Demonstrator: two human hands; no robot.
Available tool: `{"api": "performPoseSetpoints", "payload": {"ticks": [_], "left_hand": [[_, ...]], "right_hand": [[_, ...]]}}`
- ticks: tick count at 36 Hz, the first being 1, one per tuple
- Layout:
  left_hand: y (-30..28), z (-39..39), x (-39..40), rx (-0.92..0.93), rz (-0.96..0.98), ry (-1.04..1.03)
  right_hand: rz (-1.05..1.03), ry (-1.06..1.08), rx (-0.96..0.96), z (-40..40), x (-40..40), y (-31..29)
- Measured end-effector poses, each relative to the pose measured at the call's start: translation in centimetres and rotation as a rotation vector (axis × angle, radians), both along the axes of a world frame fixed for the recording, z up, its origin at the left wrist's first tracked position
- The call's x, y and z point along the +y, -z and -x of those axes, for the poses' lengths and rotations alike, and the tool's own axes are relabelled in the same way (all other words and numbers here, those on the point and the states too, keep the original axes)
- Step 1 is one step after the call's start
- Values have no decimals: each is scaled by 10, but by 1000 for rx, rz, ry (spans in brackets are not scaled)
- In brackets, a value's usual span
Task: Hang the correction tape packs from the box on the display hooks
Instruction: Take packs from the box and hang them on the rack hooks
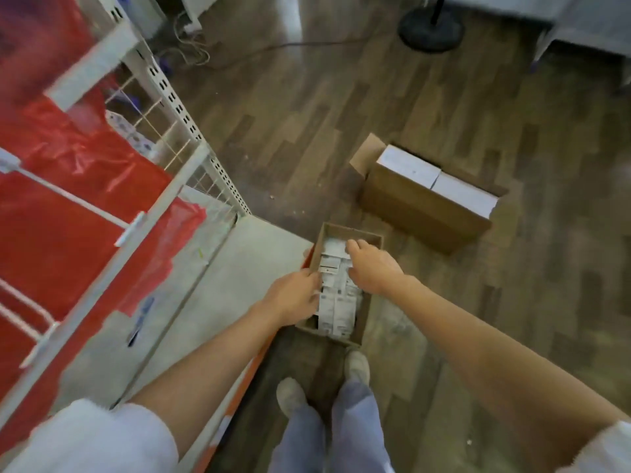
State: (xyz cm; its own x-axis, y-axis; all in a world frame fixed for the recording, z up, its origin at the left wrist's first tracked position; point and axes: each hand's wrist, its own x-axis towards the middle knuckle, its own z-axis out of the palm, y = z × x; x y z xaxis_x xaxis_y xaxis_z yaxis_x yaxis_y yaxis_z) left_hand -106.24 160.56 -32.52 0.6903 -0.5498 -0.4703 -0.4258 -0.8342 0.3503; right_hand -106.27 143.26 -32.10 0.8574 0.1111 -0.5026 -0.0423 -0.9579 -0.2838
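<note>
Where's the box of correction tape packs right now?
In the head view, the box sits on the floor just ahead of the person's feet, beside the shelf base, both hands in it.

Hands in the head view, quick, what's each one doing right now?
Left hand: its grip pinches white correction tape packs in the small brown cardboard box.
Right hand: reaching onto the packs; grip cannot be told.

Two cardboard boxes (pixel 341 285) (pixel 423 206), two hands (pixel 293 295) (pixel 372 264), perhaps six packs (pixel 336 302).
</note>
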Motion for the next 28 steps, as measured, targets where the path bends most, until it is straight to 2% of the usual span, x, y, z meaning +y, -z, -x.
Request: {"api": "performPoseSetpoints", "payload": {"ticks": [8,13,22,28], "left_hand": [[98,13,-15,167,-82,-18],[164,19,-23,208,-109,-19],[321,10,-25,353,-73,-162],[433,-2,-29,400,-91,-273]], "right_hand": [[-53,81,230,37,-15,111],[-98,129,339,44,-15,184],[-105,263,391,34,-15,337],[-85,260,353,16,-16,442]]}}
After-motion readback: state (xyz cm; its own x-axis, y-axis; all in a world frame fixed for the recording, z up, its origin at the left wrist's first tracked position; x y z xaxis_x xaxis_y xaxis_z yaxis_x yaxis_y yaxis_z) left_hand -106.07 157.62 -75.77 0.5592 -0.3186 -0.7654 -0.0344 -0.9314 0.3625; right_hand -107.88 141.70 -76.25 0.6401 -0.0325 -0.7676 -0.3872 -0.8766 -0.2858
